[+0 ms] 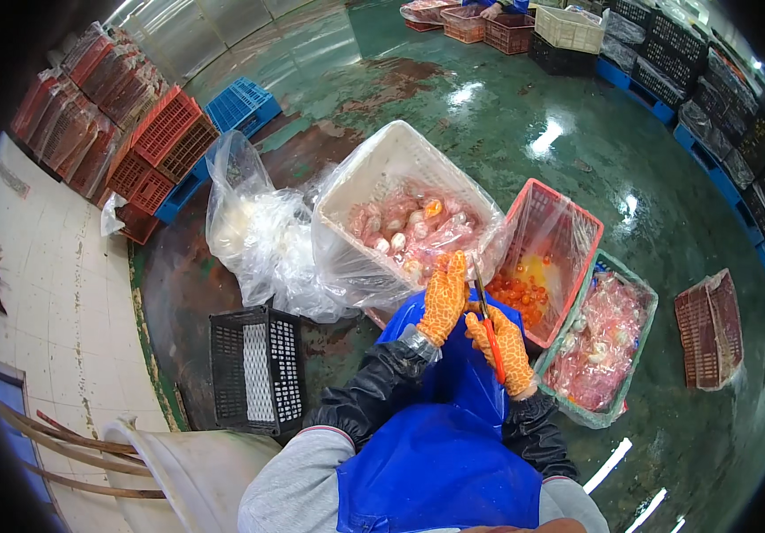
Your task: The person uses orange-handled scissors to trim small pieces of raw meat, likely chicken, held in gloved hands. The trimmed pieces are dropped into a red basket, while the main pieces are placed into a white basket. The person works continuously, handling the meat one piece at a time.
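Both hands wear orange patterned gloves. My left hand (pixel 443 300) is at the near edge of the white crate (pixel 354 185), its fingers pressed together; what they hold, if anything, is hidden. My right hand (pixel 508 349) is closed around red-handled scissors (pixel 493 345), their dark blades pointing up beside my left fingers. Inside the plastic-lined white crate lie pink, wet animal parts (pixel 407 222) with pale egg-like pieces and an orange yolk. To the right, a red crate (pixel 575 209) holds loose orange yolks (pixel 520 295) in yellowish liquid.
A green crate (pixel 651 311) of pink pieces under film stands right of the red one. Left are crumpled clear plastic (pixel 276 244) and a black crate (pixel 258 369). Stacked red crates (pixel 165 138) stand far left, black stacks (pixel 675 53) far right. Someone's hand (pixel 491 11) shows at the top.
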